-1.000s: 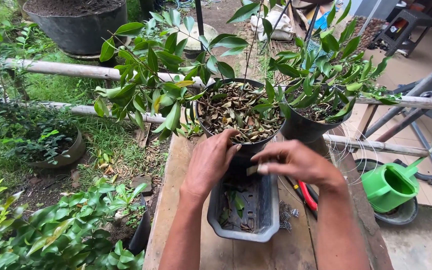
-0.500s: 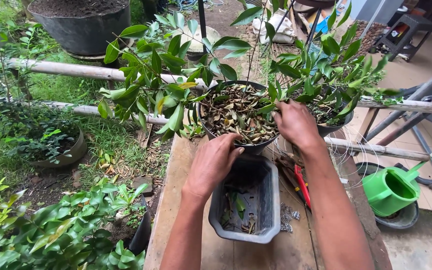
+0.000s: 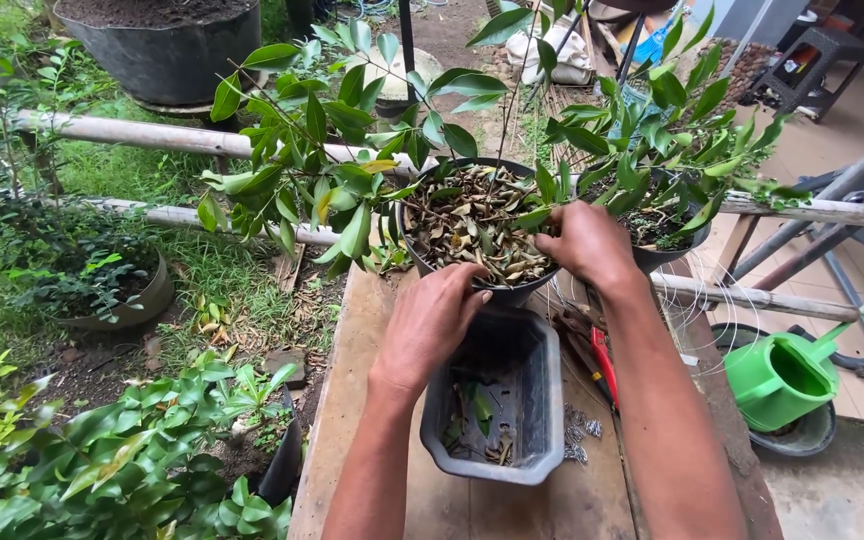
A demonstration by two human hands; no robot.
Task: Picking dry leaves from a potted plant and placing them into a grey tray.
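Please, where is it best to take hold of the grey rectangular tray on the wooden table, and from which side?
Probably the two long side rims of the grey tray, one from each side: its thick rolled lip offers a hold. The far end is crowded by the black round pot, where the left hand rests.

Setting: home garden / backyard potting area, outdoors. Evidence — grass and bare soil at ground level, potted shrubs in black pots, a large soil-filled tub. Rough wooden bench as work surface. Green watering can at the right — tiled patio with a stool behind.
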